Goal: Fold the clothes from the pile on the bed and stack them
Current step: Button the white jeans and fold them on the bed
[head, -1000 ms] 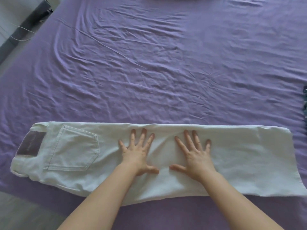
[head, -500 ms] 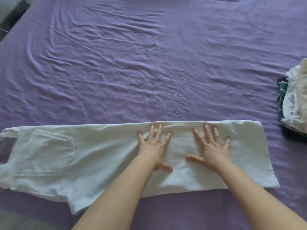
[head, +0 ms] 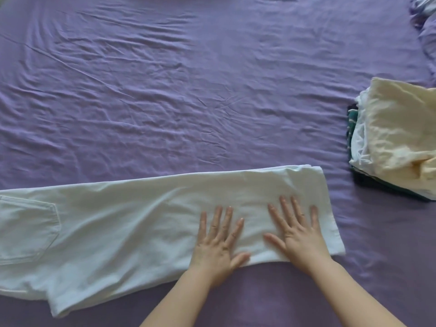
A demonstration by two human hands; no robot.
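Note:
A pair of white jeans point(head: 132, 220) lies folded lengthwise along the near edge of the bed, back pocket at the far left, leg hems at the right. My left hand point(head: 218, 244) and my right hand point(head: 297, 232) lie flat on the leg end, fingers spread and straight, pressing the cloth. A stack of folded clothes point(head: 396, 138) sits at the right edge, a cream piece on top, white and dark green pieces below.
The purple bed sheet point(head: 188, 90) is wrinkled and stretches far behind the jeans. A bunched bit of purple and pale fabric point(head: 424, 17) shows in the top right corner. The near bed edge runs just below the jeans.
Both hands have slid right along the jeans toward the leg hems. My view has shifted right, so the waistband left the frame and the folded stack came in.

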